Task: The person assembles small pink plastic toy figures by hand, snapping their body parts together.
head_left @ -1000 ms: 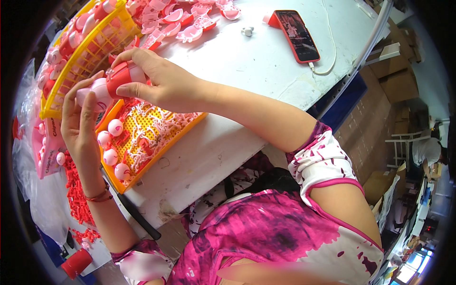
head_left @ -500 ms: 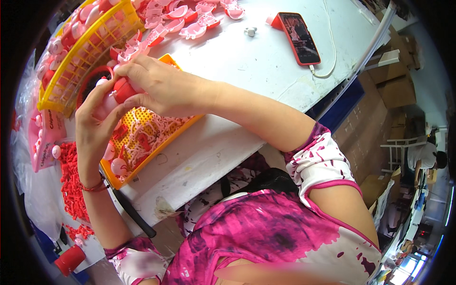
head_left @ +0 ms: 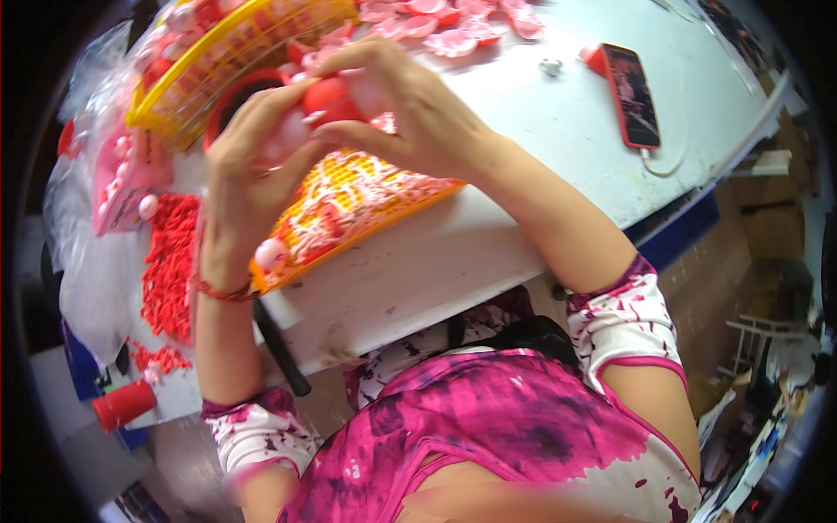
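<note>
Between my two hands is a rounded plastic toy piece, red and pale pink. My left hand grips its pale pink side from the left, a red band round the wrist. From the right, my right hand closes on the red side with thumb and fingers. Motion blurs the piece a little, and fingers cover parts of it. Below the hands lies an orange perforated tray with thin pink and red pieces in it. A pink ball-shaped piece rests at its near left corner.
A yellow basket full of pink and red parts stands far left, beside a dark-centred red round container. Pink shells lie at the back. A phone with a cable lies right; red pieces and a red cup sit left.
The whole view has shifted, so table and hands appear farther right and higher. Both hands still hold the piece together above the tray.
</note>
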Demonstrator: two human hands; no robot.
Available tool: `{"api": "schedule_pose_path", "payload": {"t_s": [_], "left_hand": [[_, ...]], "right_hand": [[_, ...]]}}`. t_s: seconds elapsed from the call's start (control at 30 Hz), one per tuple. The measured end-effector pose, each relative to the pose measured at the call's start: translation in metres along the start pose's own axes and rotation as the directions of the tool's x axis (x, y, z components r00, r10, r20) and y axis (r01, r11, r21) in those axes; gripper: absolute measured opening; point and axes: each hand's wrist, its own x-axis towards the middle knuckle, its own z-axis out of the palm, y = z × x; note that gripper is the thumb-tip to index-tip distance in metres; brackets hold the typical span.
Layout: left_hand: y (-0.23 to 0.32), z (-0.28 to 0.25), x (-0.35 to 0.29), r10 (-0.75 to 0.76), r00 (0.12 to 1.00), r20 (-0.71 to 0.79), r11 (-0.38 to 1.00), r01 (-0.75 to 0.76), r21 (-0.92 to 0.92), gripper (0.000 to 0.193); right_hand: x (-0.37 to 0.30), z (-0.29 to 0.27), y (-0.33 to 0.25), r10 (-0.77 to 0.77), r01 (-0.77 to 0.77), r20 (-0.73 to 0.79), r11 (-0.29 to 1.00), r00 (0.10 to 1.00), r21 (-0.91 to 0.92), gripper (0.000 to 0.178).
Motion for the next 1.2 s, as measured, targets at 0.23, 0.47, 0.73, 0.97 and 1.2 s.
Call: {"api": "schedule_pose_path", "payload": {"t_s": [0.23, 0.47, 0.73, 0.97, 1.2], "left_hand": [[0.022, 0.016, -0.006, 0.094, 0.995, -0.039, 0.993, -0.091, 0.071, 0.045], [0.026, 0.029, -0.01, 0.125, 0.992, -0.012, 0.989, -0.123, 0.08, 0.044], [0.029, 0.035, -0.018, 0.072, 0.997, 0.026, 0.984, -0.075, 0.161, 0.037], [0.021, 0.031, -0.014, -0.098, 0.989, 0.114, 0.995, 0.096, 0.027, 0.045], [0.012, 0.038, -0.022, -0.13, 0.989, 0.072, 0.992, 0.13, -0.001, 0.034]], "right_hand": [[-0.005, 0.004, -0.005, -0.065, 0.056, -0.267, 0.998, 0.961, -0.039, 0.027], [-0.008, 0.006, -0.016, 0.085, -0.091, -0.278, 0.996, 0.957, -0.01, 0.022], [-0.008, 0.007, -0.017, 0.25, -0.237, -0.217, 0.968, 0.944, 0.087, 0.032], [-0.01, 0.003, -0.008, 0.232, -0.226, -0.105, 0.971, 0.967, 0.073, 0.045], [-0.006, 0.005, -0.002, 0.186, -0.184, 0.012, 0.981, 0.983, -0.066, 0.049]]}}
